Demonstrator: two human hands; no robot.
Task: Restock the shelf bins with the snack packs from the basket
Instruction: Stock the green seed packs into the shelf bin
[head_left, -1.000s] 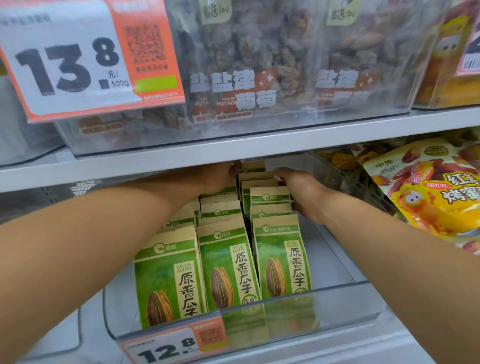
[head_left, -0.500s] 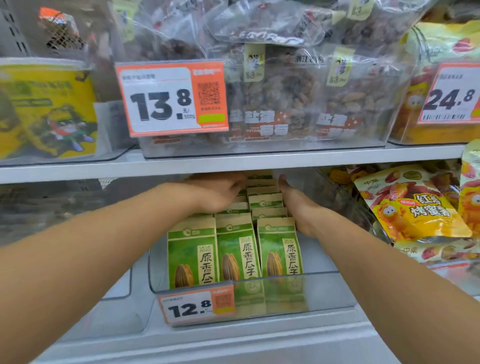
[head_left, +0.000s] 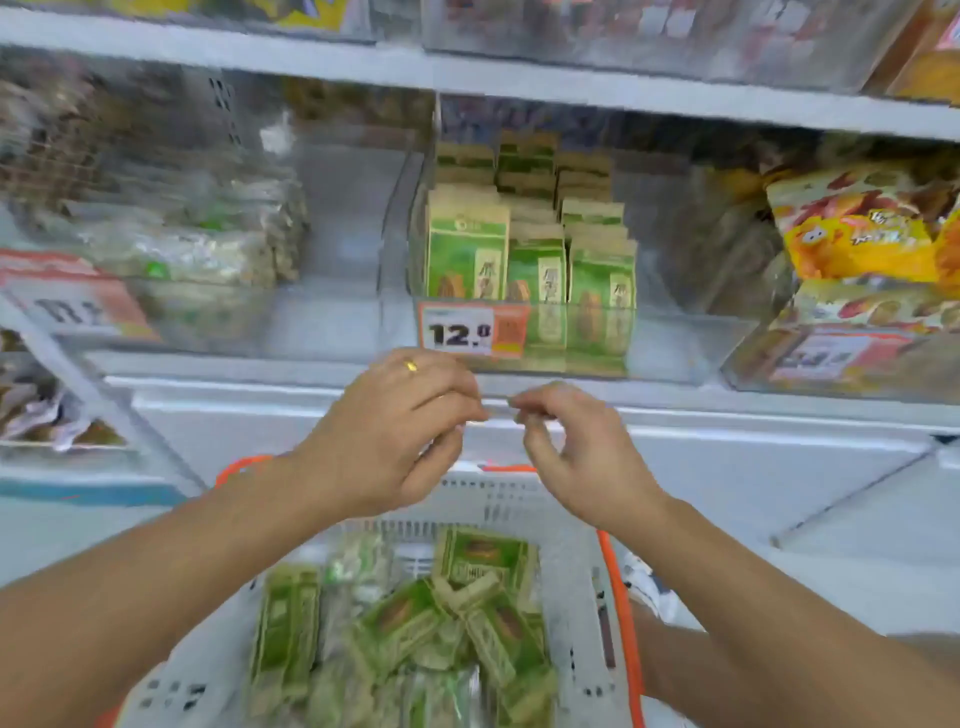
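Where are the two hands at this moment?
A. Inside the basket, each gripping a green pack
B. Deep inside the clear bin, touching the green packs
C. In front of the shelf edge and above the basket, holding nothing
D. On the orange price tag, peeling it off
C. The left hand and right hand hang with loosely curled, empty fingers before the shelf edge, over the basket, clear of the green packs in the bin.

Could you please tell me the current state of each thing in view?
Left hand: empty, fingers loosely curled.
Right hand: empty, fingers loosely curled.
Basket: holds many green packs.
Bin: partly filled, packs upright in rows.
Price tag: fixed on the bin's front.
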